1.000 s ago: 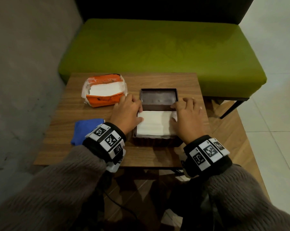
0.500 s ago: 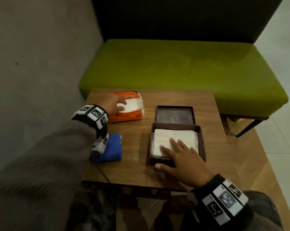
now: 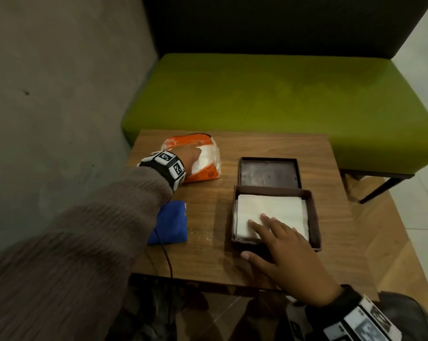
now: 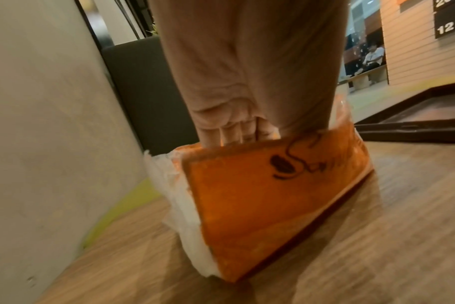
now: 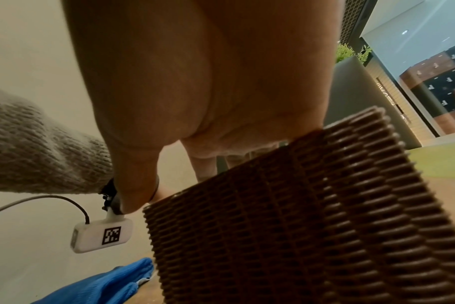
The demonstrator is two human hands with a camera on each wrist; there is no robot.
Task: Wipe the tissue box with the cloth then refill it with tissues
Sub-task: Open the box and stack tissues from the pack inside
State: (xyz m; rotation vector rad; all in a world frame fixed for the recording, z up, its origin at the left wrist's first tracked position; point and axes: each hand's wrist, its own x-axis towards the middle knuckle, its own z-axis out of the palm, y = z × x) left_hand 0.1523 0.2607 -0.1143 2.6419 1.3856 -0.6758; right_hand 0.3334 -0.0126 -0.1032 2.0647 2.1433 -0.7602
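A grey wall (image 3: 48, 94) is seen at the far left, and a wooden table (image 3: 269, 143) stands beside it, before a green bench (image 3: 269, 94). A folded blue cloth (image 3: 170, 223) lies near the table's left edge, partly covered by the left sleeve (image 3: 85, 230), and is touched by neither hand. Beyond it, an orange pack (image 3: 203, 172) of white tissues is reached into by the left hand (image 3: 189, 156). In the left wrist view the fingers (image 4: 237, 131) are seen close together and dipped into the pack's open top; whether a tissue is pinched cannot be told.

To the right, a dark lid (image 3: 269, 172) lies flat on the table, its inside up, touching or just beside the far wall of the box (image 3: 315, 217). The brown, ribbed box sits nearer the front edge and is filled with a white stack of tissues (image 3: 272, 210). The right hand (image 3: 281, 244) is laid over the box's near left corner: its fingers (image 3: 257, 226) are straight, slightly spread and pressed flat on the tissues, while the thumb (image 3: 252, 257) is held outside the near wall. A white tagged device (image 5: 101, 236) on a cable is seen hanging below the left wrist in the right wrist view.
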